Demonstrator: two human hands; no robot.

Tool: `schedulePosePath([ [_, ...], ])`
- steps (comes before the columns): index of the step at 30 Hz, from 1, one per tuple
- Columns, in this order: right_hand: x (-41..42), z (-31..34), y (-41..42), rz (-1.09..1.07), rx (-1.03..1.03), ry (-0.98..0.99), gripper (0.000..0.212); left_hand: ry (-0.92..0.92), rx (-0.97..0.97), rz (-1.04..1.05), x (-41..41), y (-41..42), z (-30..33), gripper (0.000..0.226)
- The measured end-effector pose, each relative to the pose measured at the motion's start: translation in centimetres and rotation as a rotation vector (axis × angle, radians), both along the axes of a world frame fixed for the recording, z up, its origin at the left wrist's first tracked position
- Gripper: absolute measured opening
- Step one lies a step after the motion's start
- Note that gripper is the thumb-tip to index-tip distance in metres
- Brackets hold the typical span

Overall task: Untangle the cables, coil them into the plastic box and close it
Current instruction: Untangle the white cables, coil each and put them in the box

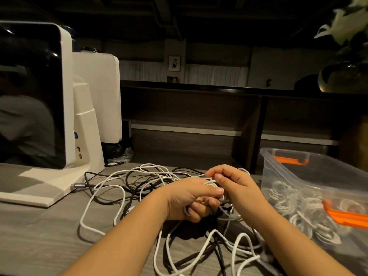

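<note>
Both hands meet over the tangle of white and black cables (151, 182) on the grey wood-grain desk (39, 232): my left hand (191, 200) curls round a small coil of white cable, my right hand (233, 184) pinches a strand just above it. Right of them stands the clear plastic box (298, 176) with orange latches, lidless, coiled white cables inside.

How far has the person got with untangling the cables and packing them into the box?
Done: several white coils already lie in the plastic box, which stands open. In hand: the left hand grips a small white coil while the right hand pinches its strand. Left: a tangle of white and black cables sprawls on the table, and the box has yet to be closed.
</note>
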State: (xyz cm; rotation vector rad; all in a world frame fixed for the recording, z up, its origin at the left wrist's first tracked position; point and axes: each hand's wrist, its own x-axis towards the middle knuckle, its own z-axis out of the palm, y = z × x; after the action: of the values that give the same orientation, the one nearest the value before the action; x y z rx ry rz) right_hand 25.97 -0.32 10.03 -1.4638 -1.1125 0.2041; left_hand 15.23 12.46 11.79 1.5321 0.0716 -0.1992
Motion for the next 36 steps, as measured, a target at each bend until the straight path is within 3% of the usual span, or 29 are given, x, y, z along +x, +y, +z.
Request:
schedulePosePath([
  [5,0.3,-0.2,0.0,-0.106,-0.049,-0.124,0.031,-0.08,-0.045,0.144,0.6,-0.7,0.0,0.031],
  [9,0.9,-0.2,0.1,-0.214,-0.106,-0.172,0.028,-0.229,-0.416,0.363,1.1,-0.4,0.4,0.032],
  [10,1.0,-0.2,0.2,-0.224,-0.133,-0.181,0.024,-0.27,-0.428,0.414,1.2,-0.3,0.4,0.032],
  [14,1.1,0.0,-0.1,-0.323,-0.124,-0.294,0.012,-0.379,-0.031,0.627,1.6,-1.0,0.1,0.036],
  [16,1.0,0.4,-0.3,-0.348,-0.034,-0.336,0.013,-0.442,0.06,0.677,1.8,-1.3,-0.1,0.036],
  [21,0.7,0.7,-0.3,-0.366,-0.001,-0.338,0.02,-0.621,0.121,0.773,1.9,-1.6,-0.3,0.032],
  [25,1.0,0.8,-0.5,-0.366,-0.203,-0.306,0.034,-0.689,0.137,0.874,2.1,-1.6,-0.6,0.03],
  [30,1.6,0.3,-0.3,-0.414,-0.441,-0.405,0.014,-0.746,0.142,1.025,2.0,-0.8,-0.5,0.029],
  [32,2.0,0.1,-0.3,-0.445,-0.494,-0.466,0.018,-0.77,0.158,1.073,2.0,-0.7,-0.5,0.029],
  [36,1.5,0.3,-0.3,-0.393,-0.467,-0.547,0.011,-0.784,0.167,1.137,2.1,-0.3,-0.4,0.027],
])
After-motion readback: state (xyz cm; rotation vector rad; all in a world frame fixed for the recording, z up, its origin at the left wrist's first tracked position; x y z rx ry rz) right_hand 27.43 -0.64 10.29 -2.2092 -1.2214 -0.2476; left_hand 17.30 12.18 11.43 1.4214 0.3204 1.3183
